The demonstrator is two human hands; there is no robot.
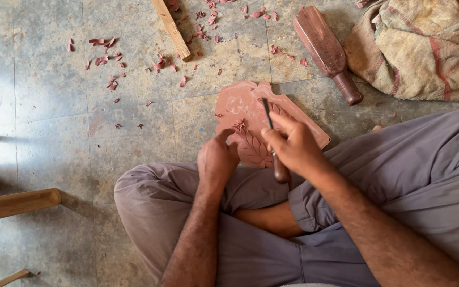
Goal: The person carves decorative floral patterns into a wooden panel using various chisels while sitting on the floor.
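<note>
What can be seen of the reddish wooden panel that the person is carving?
The carved panel is a flat, reddish-brown wooden piece with a shaped, notched outline. Leaf patterns are cut in relief near the person. It lies tilted on the stone floor, against the crossed legs. The left hand presses on it; the right hand holds a chisel against it.

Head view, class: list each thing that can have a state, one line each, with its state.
Carved wooden panel: flat on the floor, leaf relief partly cut.
Chisel: gripped, tip on the panel.
Right hand: closed around the chisel.
Left hand: resting on the panel.
Mallet: lying unused.
Wood chips: scattered.
</note>
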